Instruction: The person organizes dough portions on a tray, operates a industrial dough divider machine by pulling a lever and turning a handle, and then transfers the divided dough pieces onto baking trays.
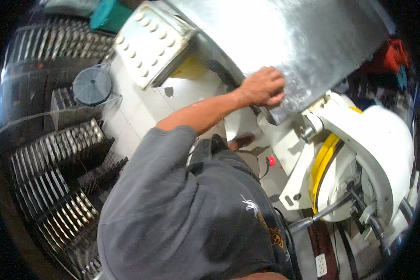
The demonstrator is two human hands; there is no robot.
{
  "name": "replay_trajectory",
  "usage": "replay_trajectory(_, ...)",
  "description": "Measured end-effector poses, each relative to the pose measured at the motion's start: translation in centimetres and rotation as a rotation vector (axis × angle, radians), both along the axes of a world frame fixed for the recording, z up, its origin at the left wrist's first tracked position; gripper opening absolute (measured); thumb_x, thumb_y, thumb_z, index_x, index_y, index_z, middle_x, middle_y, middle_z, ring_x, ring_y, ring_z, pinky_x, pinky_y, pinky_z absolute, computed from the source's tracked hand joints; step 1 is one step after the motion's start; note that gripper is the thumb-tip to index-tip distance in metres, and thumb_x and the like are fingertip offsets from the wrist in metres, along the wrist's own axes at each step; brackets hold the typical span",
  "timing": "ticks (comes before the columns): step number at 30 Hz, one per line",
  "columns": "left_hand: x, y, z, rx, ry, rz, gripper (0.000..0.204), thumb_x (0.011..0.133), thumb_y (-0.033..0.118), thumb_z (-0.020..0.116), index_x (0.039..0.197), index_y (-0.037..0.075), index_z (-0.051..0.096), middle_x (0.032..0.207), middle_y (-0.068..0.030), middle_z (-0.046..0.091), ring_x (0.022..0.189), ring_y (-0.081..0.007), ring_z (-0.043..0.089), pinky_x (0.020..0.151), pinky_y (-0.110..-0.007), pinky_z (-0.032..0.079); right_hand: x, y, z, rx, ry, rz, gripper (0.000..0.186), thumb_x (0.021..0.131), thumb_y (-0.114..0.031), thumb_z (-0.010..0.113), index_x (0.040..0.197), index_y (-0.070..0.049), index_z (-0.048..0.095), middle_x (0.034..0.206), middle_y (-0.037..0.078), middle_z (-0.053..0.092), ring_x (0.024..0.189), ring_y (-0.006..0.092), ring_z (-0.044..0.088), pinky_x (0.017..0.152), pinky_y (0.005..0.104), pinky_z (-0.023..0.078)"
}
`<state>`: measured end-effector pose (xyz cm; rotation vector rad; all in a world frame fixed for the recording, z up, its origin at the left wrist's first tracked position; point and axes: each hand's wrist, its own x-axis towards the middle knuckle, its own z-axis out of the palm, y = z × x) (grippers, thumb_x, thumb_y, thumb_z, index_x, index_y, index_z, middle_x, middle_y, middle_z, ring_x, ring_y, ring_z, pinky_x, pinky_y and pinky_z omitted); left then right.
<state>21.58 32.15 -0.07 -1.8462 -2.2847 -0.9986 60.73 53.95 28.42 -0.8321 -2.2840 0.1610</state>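
My left hand [265, 87] reaches across to the near corner of a metal-topped table [322, 46]. Its fingers are curled in, and whatever they may hold is hidden. The hand is at the tabletop, close to its edge; whether it presses on the surface I cannot tell. A whitish smear shows on the metal beside the fingers. My right hand is out of the picture; only a bit of skin shows at the lower edge. Left of the table, a white tray [147, 44] carries rows of round, pale pieces that look like dough balls.
A large white machine [382, 135] with a yellow ring [323, 172] stands close on the right. Racks of trays [56, 144] with pale pieces line the left. A round grey stool [92, 87] stands on the tiled floor. A power strip [320, 265] lies at the lower right.
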Motion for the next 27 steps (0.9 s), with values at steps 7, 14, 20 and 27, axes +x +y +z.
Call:
replay_trajectory(7, -0.6, -1.3, -1.4, 0.079, 0.041, 0.052, 0.027, 0.085, 0.031, 0.067, 0.095, 0.007, 0.059, 0.104, -0.0126, 0.058, 0.099, -0.0319, 0.056, 0.089, -0.045, 0.047, 0.0, -1.8, 3.7, 0.117, 0.045, 0.118, 0.043, 0.100, -0.032, 0.051, 0.119, 0.003, 0.065, 0.098, 0.013, 0.070, 0.092, 0.0230, 0.066, 0.088, 0.0365, 0.051)
replay_trajectory(14, -0.4, 0.5, -0.7, 0.077, -0.114, -0.033, 0.021, 0.084, 0.020, 0.070, 0.092, 0.003, 0.061, 0.095, -0.0166, 0.060, 0.097, -0.0359, 0.057, 0.085, -0.046, 0.047, 17.0, -8.7, 14.4, -0.014, 0.190, -0.165, 0.045, 0.100, -0.033, 0.048, 0.120, 0.003, 0.065, 0.099, 0.013, 0.071, 0.096, 0.0239, 0.066, 0.093, 0.0377, 0.051)
replay_trajectory(20, -0.3, -0.2, -1.2, -0.056, -0.004, -0.079, 0.024, 0.090, 0.032, 0.070, 0.097, 0.010, 0.065, 0.110, -0.0096, 0.061, 0.105, -0.0295, 0.057, 0.091, -0.045, 0.044, 25.2, -24.7, -17.3, -0.827, 0.808, -0.852, 0.038, 0.100, -0.021, 0.058, 0.134, -0.004, 0.054, 0.104, 0.012, 0.065, 0.089, 0.0218, 0.064, 0.079, 0.0344, 0.055)
replay_trajectory(27, -1.4, 0.7, -2.1, -0.079, 0.038, -0.183, 0.035, 0.089, 0.039, 0.074, 0.100, 0.006, 0.069, 0.098, -0.0103, 0.065, 0.095, -0.0276, 0.059, 0.086, -0.042, 0.047, 12.4, -22.7, -31.1, -1.376, 1.342, -0.901, 0.078, 0.103, -0.053, 0.049, 0.156, 0.000, 0.027, 0.147, 0.023, 0.042, 0.124, 0.0387, 0.052, 0.105, 0.0523, 0.048)
